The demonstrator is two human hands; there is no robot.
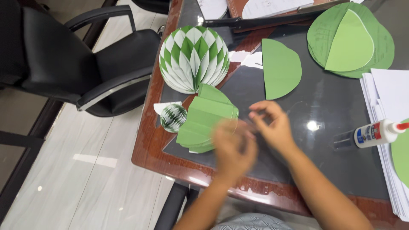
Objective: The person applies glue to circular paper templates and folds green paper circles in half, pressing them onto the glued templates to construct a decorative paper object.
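Observation:
My left hand (233,147) is blurred and sits at the right edge of a stack of folded green paper pieces (206,119) on the dark glass tabletop (324,106). My right hand (272,125) is just to its right, fingers curled and nearly touching the left hand. Whether either hand pinches a sheet is hidden by blur. A large green and white honeycomb paper ball (194,57) stands behind the stack. A small honeycomb ball (173,118) lies to the stack's left.
A green half-circle (279,68) lies mid-table, larger green paper circles (349,38) at the back right. A glue bottle (379,133) rests on a white paper stack (390,98) at right. A black office chair (85,64) stands left of the table.

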